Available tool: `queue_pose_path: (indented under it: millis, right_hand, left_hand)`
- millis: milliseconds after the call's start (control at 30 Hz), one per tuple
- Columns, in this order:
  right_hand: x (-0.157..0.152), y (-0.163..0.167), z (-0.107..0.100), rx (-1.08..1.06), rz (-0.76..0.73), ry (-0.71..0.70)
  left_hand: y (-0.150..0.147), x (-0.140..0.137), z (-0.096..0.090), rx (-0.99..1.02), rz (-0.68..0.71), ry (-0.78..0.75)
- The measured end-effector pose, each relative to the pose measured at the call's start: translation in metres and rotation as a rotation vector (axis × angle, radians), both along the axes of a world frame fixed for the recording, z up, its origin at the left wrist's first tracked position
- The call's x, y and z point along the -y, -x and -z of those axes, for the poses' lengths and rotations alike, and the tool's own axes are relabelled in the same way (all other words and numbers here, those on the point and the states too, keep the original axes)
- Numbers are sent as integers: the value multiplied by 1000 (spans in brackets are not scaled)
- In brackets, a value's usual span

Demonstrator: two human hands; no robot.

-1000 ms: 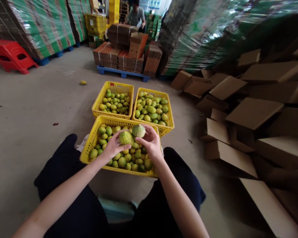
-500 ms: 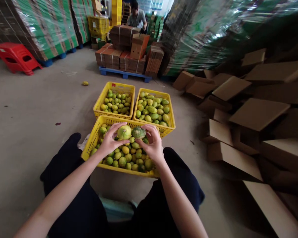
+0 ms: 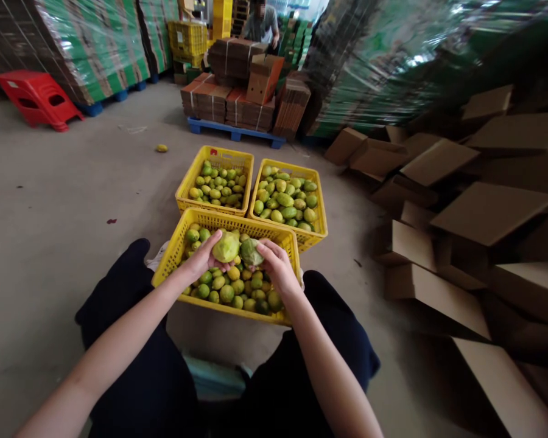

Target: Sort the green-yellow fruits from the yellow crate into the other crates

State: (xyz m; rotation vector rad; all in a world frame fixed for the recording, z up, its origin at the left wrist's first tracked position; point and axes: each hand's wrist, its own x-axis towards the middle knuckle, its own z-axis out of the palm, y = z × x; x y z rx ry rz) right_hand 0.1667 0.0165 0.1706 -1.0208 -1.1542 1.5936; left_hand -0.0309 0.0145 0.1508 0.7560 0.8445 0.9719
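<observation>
The left hand (image 3: pixel 204 255) is clamping a yellow-green citrus fruit (image 3: pixel 227 246), the right hand (image 3: pixel 276 263) a darker green citrus fruit (image 3: pixel 251 251); both grips are hovering above the front yellow crate (image 3: pixel 172 253), hiding some piled fruit (image 3: pixel 227 294).

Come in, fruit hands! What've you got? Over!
Left hand holding yellow-green fruit; right hand, duller green fruit. Both above nearest yellow crate. Two more crates beyond.

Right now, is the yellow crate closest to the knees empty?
Not empty: many green and yellow fruits show inside that crate.
</observation>
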Motion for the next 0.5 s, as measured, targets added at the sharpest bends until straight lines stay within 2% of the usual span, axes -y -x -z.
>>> queue_pose_path:
  millis: [100,233,500]
  right_hand:
    - [-1,6,6,-92,-1,83]
    - [-2,9,6,-136,-8,100]
    - [-1,11,5,-180,34,131]
  left_hand:
    - [-2,-3,2,65,-14,122]
    - [-3,-6,-1,88,-43,213]
    - [-6,-8,-6,127,-44,246]
